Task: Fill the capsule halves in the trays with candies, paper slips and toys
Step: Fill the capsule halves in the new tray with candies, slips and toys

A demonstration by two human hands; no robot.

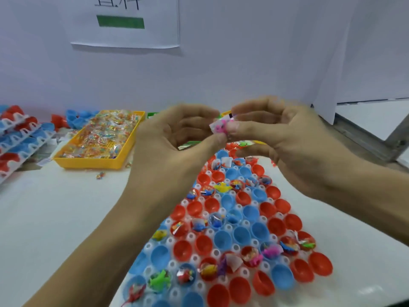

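A white tray (243, 226) holds many red and blue capsule halves (223, 240) in front of me. Several halves hold toys, candies or paper slips; others are bare. My left hand (177, 138) and my right hand (281, 134) are raised together above the tray's far end. Both pinch a small pink toy in a white wrapper (220, 127) between thumbs and fingertips. The hands are slightly blurred.
A yellow bin (97, 160) of wrapped candies stands at the left back. Stacked trays of red and blue capsule halves (20, 140) lie at the far left, loose blue halves (77, 118) behind the bin. A white wall with a paper sign (126, 21) closes the back.
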